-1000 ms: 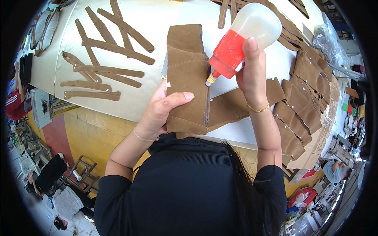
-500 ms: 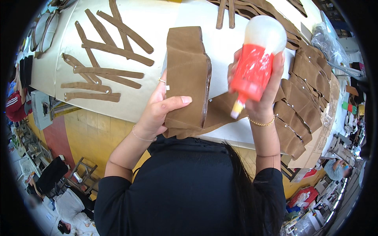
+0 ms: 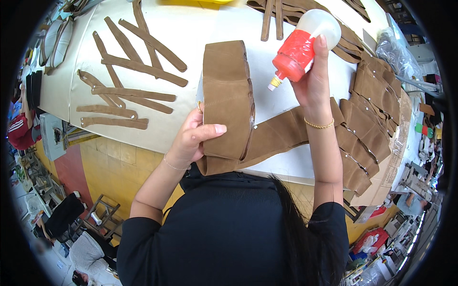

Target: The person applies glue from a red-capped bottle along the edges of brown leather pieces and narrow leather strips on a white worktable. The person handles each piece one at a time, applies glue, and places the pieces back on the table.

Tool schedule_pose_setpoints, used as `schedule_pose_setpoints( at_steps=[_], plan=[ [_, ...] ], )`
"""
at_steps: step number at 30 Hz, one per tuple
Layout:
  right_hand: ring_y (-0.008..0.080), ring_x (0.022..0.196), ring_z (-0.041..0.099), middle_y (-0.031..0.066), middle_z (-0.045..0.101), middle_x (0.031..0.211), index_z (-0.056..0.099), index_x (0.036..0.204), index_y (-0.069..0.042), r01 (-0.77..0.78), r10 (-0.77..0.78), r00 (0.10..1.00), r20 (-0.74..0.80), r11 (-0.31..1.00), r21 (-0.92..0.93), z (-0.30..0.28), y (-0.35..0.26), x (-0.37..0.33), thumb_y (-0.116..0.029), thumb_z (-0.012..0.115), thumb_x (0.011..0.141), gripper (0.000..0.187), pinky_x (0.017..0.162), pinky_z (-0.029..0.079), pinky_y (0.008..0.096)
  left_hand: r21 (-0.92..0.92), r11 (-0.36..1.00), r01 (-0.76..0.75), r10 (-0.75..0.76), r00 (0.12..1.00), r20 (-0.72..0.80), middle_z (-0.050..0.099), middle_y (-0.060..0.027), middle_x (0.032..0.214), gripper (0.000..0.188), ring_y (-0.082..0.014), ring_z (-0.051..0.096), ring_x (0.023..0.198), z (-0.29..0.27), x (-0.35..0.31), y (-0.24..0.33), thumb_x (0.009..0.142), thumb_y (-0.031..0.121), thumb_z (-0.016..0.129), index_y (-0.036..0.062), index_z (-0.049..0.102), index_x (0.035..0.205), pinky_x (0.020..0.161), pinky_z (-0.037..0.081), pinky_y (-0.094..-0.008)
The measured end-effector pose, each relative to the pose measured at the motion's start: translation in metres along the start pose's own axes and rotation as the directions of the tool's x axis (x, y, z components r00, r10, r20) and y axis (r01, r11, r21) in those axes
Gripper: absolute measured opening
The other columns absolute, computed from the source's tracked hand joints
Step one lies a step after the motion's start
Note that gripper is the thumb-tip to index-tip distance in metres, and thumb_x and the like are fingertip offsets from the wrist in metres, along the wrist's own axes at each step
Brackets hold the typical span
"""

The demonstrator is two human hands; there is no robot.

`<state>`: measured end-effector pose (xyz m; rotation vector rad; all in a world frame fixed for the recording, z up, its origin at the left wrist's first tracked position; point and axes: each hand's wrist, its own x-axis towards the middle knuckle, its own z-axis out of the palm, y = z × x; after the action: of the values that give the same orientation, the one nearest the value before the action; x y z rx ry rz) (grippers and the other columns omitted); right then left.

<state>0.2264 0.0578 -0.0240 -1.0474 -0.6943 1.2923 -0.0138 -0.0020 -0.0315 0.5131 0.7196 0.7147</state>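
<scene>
Nearest is the person's black shirt (image 3: 210, 229), with both forearms reaching past it to the table (image 3: 57, 90). The left hand (image 3: 193, 138) grips the lower left part of a brown leather panel (image 3: 226, 105), thumb lying across its face and the fingers mostly hidden behind. The panel stands up in front of the chest at the table's near edge, with a row of stitching across it. A brown leather band (image 3: 279, 129) runs from behind its lower end toward the right forearm; whether the 2 are a single piece cannot be told. The right hand (image 3: 315, 83), a gold bracelet (image 3: 319, 125) at its wrist, is closed around a red and whitish bottle (image 3: 298, 52), tilted so its yellow and white nozzle (image 3: 275, 83) points down and left, apart from the panel's right edge. To the left, narrow brown strips (image 3: 144, 70) lie scattered, some crossing. To the right, overlapping brown pieces (image 3: 365, 140) lie partly on cardboard (image 3: 379, 183). Farther off are a clear plastic bag (image 3: 393, 59) and, beyond the bottle, a bundle of brown strips (image 3: 291, 12).
</scene>
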Motion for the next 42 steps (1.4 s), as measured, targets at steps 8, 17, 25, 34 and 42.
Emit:
schedule_pose_setpoints(
  at_steps=[8,17,25,34,42],
  plan=[
    [0.0049,0.061,0.045,-0.0011,0.053,0.073,0.060,0.092,-0.003,0.134,-0.127,0.991,0.045,0.956,-0.262,0.005,0.012,0.024,-0.059,0.061,0.081,0.056,0.051,0.039,0.0193,0.093,0.995,0.020,-0.028,0.995,0.090,0.052,-0.0093,0.123,0.060,-0.0169,0.050,0.113,-0.002,-0.001,0.002,0.075,0.008,0.065,-0.0004,0.043,0.129,0.097,0.039,-0.0318],
    [0.0059,0.059,0.048,0.0000,0.056,0.070,0.062,0.089,-0.003,0.159,-0.080,0.978,0.191,0.880,-0.447,0.019,0.004,0.029,-0.052,0.064,0.081,0.050,0.052,0.041,0.0208,0.181,0.983,-0.011,-0.018,0.988,0.154,0.048,-0.0078,0.128,0.060,-0.0180,0.043,0.121,-0.001,-0.003,0.003,0.076,0.006,0.065,-0.0004,0.043,0.131,0.103,0.031,-0.0338],
    [0.0054,0.063,0.048,-0.0010,0.055,0.073,0.061,0.091,-0.003,0.214,-0.096,0.965,0.243,0.825,-0.524,0.024,0.006,0.028,-0.055,0.061,0.082,0.053,0.054,0.036,0.0195,0.270,0.958,-0.097,0.037,0.975,0.219,0.025,-0.0108,0.143,0.050,-0.0217,0.023,0.135,0.001,-0.001,0.000,0.077,0.006,0.063,-0.0021,0.050,0.125,0.108,0.024,-0.0348],
    [0.0077,0.063,0.054,0.0019,0.061,0.072,0.064,0.086,-0.003,0.138,-0.004,0.968,0.252,0.845,-0.516,0.017,0.008,0.027,-0.050,0.067,0.079,0.048,0.056,0.044,0.0222,0.313,0.945,-0.099,0.022,0.970,0.242,0.017,-0.0122,0.145,0.047,-0.0219,0.018,0.137,0.002,0.000,-0.001,0.078,0.006,0.063,-0.0014,0.053,0.123,0.109,0.023,-0.0350],
    [0.0067,0.061,0.053,0.0003,0.059,0.070,0.064,0.086,-0.002,0.153,-0.049,0.974,0.223,0.865,-0.477,0.016,0.008,0.031,-0.050,0.066,0.080,0.048,0.054,0.043,0.0217,0.390,0.905,-0.173,0.063,0.958,0.279,0.015,-0.0137,0.146,0.048,-0.0225,0.017,0.138,0.000,0.000,-0.003,0.078,0.006,0.063,-0.0034,0.052,0.123,0.109,0.023,-0.0350]
  ],
)
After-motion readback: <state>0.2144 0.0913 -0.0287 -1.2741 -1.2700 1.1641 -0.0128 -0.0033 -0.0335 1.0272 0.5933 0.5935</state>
